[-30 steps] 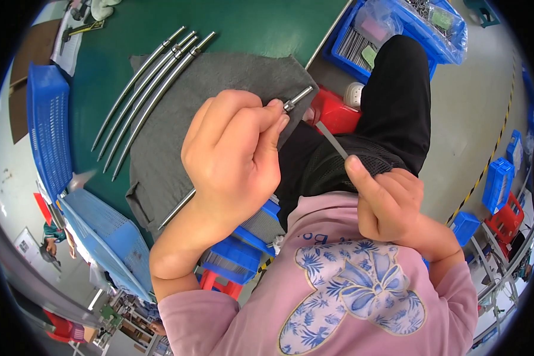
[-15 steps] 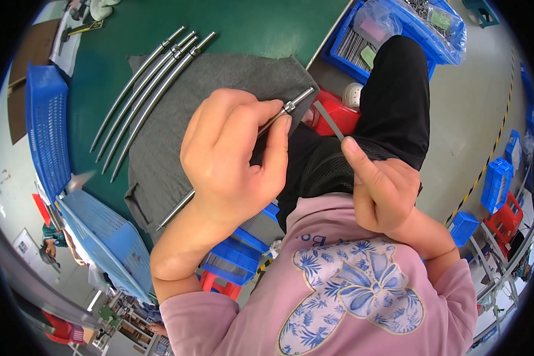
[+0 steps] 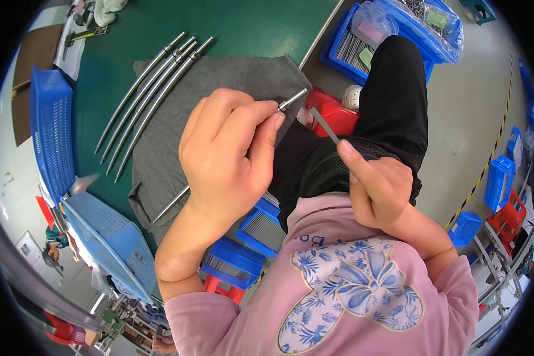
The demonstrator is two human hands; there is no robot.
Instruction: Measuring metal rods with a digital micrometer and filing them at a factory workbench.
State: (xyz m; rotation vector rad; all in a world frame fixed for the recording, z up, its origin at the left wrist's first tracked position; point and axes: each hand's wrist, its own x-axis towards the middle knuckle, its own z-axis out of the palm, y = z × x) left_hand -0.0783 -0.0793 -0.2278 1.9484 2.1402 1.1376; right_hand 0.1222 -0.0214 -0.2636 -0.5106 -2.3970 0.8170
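A: What is held in the left hand (image 3: 228,157)?

B: A long, thin, curved silver metal rod (image 3: 291,99) is pinched near its upper end between the thumb and the curled fingers (image 3: 243,115). Its threaded tip pokes out just past the fingertips, and its lower length is seen again below the wrist, lying across a dark grey cloth (image 3: 219,83).

A: And the right hand (image 3: 377,187)?

B: It is closed into a loose fist around a narrow flat grey metal strip (image 3: 325,126) — something like a small file. The strip is pressed along by the forefinger and slants up and to the left, towards the rod's tip. The two ends are close, but whether they touch cannot be told.

A: What is found beyond the left hand?

B: Three more curved silver rods (image 3: 151,89) are laid side by side, partly on the grey cloth and partly on the green table top (image 3: 249,26). Further out to the left a blue perforated plastic crate (image 3: 50,127) is set, and a second, paler blue basket (image 3: 110,237) lies below the left forearm.

A: Between and beyond the hands?

B: A red plastic stool (image 3: 338,115) is seen just behind the strip, beside a black-trousered leg (image 3: 397,101). Further up, blue trays with clear bags of small parts (image 3: 391,24) are stacked. Under the left wrist, blue trays filled with thin metal pieces (image 3: 261,228) are visible — well below both hands
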